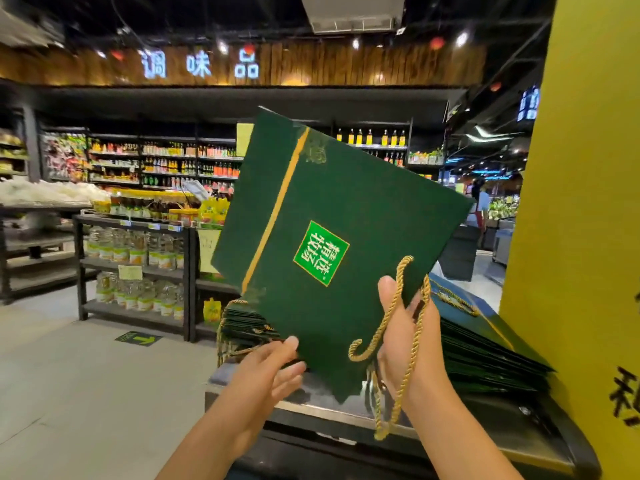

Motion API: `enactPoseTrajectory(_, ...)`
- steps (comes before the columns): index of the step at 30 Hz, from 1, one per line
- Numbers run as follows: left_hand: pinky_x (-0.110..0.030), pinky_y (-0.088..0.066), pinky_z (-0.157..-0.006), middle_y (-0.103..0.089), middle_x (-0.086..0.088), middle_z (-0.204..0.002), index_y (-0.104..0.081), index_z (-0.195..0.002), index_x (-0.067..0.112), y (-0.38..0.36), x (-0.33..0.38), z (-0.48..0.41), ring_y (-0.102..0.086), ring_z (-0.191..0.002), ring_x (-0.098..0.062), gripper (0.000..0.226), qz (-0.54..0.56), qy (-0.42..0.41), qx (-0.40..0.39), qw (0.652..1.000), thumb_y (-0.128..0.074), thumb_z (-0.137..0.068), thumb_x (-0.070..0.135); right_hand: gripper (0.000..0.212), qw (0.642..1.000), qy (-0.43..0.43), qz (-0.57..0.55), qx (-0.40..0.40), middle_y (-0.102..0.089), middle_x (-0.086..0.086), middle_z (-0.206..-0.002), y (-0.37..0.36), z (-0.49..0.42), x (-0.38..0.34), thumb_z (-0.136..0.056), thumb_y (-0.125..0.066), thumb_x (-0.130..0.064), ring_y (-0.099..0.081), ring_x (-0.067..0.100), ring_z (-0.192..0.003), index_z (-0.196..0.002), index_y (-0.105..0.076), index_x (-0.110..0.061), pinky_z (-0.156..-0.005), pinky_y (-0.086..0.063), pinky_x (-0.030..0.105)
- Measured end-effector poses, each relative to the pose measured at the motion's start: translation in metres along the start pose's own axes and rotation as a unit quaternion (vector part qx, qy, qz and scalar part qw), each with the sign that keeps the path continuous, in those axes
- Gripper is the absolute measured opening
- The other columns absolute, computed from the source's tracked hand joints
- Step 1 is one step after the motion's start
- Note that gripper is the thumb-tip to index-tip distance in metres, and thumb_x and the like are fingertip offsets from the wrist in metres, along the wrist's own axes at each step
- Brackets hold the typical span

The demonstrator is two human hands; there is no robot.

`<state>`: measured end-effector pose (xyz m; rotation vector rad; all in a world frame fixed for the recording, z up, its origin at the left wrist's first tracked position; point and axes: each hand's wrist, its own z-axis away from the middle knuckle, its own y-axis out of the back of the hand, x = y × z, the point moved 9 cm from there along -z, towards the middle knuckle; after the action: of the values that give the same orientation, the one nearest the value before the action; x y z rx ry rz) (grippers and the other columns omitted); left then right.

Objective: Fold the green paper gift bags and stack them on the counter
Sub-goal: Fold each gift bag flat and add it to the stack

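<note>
Right hand (403,336) pinching green bag (329,209), thumb up; left hand (270,370) fingers (293,370) extended.

Two bare hands and forearms
The left hand (272,370) and right hand (396,337) are uncovered, with short nails; the left forearm (214,427) and right forearm (460,434) are likewise bare from wrist to the view's lower edge.
</note>
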<state>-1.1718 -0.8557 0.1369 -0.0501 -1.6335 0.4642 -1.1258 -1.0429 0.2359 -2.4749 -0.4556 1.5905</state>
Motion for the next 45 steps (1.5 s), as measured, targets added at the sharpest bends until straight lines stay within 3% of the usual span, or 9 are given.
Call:
enactPoseTrajectory(6,-0.041,-0.06,-0.075,-0.075,-0.001,-0.116,-0.058,-0.128,0.021,0.015,0.029,0.001,-0.073,-0.102,-0.021,0.03,0.076,-0.124,0.086,0.986,-0.05,-0.104,0.007,0.074,0.986,-0.091,-0.121,-0.07,-0.059,0.002,-0.143,-0.002,0.011,0.026,-0.076,-0.083,-0.038,-0.056,0.024,-0.133,-0.139,-0.051,-0.018,-0.113,-0.04,0.06)
enactPoseTrajectory(11,-0.047,-0.06,-0.086,-0.074,0.001,-0.12,-0.057,-0.134,0.029,0.056,0.049,0.003,-0.071,-0.107,-0.028,0.035,0.038,-0.172,0.158,0.972,-0.045,-0.107,0.011,0.021,0.956,-0.139,0.077,-0.248,-0.078,0.006,-0.1,0.004,0.031,0.049,-0.095,-0.063,0.002,-0.074,0.035,-0.102,-0.116,-0.062,0.001,-0.089,-0.06,0.043)
enactPoseTrajectory(16,-0.035,-0.06,-0.067,-0.073,0.009,-0.108,-0.059,-0.11,0.045,0.071,0.04,0.0,-0.072,-0.091,-0.02,0.037,-0.025,-0.151,0.17,0.974,-0.045,-0.107,0.01,0.036,0.936,-0.181,0.248,-0.172,-0.073,0.014,-0.079,0.057,0.02,0.073,-0.091,-0.039,0.019,-0.069,0.024,-0.068,-0.091,-0.072,0.003,-0.062,-0.057,0.035)
enactPoseTrajectory(20,-0.025,-0.059,-0.057,-0.072,-0.002,-0.108,-0.054,-0.121,0.038,0.081,0.031,-0.01,-0.072,-0.086,-0.019,0.032,-0.094,-0.142,0.184,0.968,-0.049,-0.106,0.01,0.039,0.905,0.028,0.42,-0.057,-0.068,0.005,-0.063,0.077,0.007,0.043,-0.089,-0.045,0.008,-0.055,0.012,-0.048,-0.07,-0.07,-0.016,-0.048,-0.043,0.025)
enactPoseTrajectory(24,-0.026,-0.06,-0.067,-0.072,-0.005,-0.113,-0.058,-0.125,0.027,0.079,0.031,-0.02,-0.071,-0.091,-0.015,0.028,-0.197,-0.157,0.187,0.95,-0.053,-0.104,0.01,0.024,0.839,0.198,0.491,-0.124,-0.068,-0.009,-0.113,0.046,0.005,0.042,-0.097,-0.058,-0.01,-0.061,0.003,-0.102,-0.114,-0.071,-0.021,-0.092,-0.05,0.023)
enactPoseTrajectory(28,-0.044,-0.059,-0.091,-0.071,-0.002,-0.121,-0.06,-0.133,0.014,0.073,0.036,-0.025,-0.07,-0.102,-0.018,0.03,-0.319,-0.181,0.192,0.91,-0.056,-0.103,0.015,0.05,0.745,0.158,0.602,-0.241,-0.028,-0.003,-0.164,0.036,-0.003,0.095,-0.108,-0.042,-0.035,-0.017,0.017,-0.155,-0.157,-0.036,-0.029,-0.124,-0.013,0.032)
enactPoseTrajectory(38,-0.054,-0.042,-0.092,-0.06,-0.016,-0.123,-0.065,-0.129,0.012,0.031,0.063,-0.017,-0.052,-0.118,-0.041,0.042,-0.666,-0.294,0.241,0.642,-0.07,-0.088,0.013,0.044,0.802,0.095,0.528,-0.264,-0.026,-0.002,-0.166,0.043,-0.009,0.101,-0.11,-0.04,-0.018,-0.011,0.015,-0.156,-0.153,-0.042,-0.024,-0.119,0.0,0.02)
enactPoseTrajectory(42,-0.028,-0.045,-0.095,-0.066,0.005,-0.115,-0.073,-0.118,0.022,-0.042,0.044,-0.015,-0.059,-0.109,-0.012,0.023,-0.592,-0.293,0.003,0.751,-0.066,-0.096,0.026,0.043,0.815,0.096,0.511,-0.257,-0.028,-0.002,-0.165,0.045,-0.007,0.098,-0.109,-0.042,-0.018,-0.013,0.013,-0.155,-0.152,-0.045,-0.023,-0.119,-0.001,0.02)
enactPoseTrajectory(45,-0.019,-0.043,-0.094,-0.066,0.012,-0.115,-0.074,-0.118,0.029,-0.079,0.012,-0.021,-0.056,-0.109,-0.005,0.029,-0.612,-0.243,-0.117,0.744,-0.067,-0.093,0.043,0.042,0.818,0.092,0.507,-0.257,-0.028,-0.003,-0.165,0.046,-0.007,0.096,-0.109,-0.042,-0.02,-0.013,0.012,-0.155,-0.151,-0.047,-0.023,-0.118,0.0,0.017)
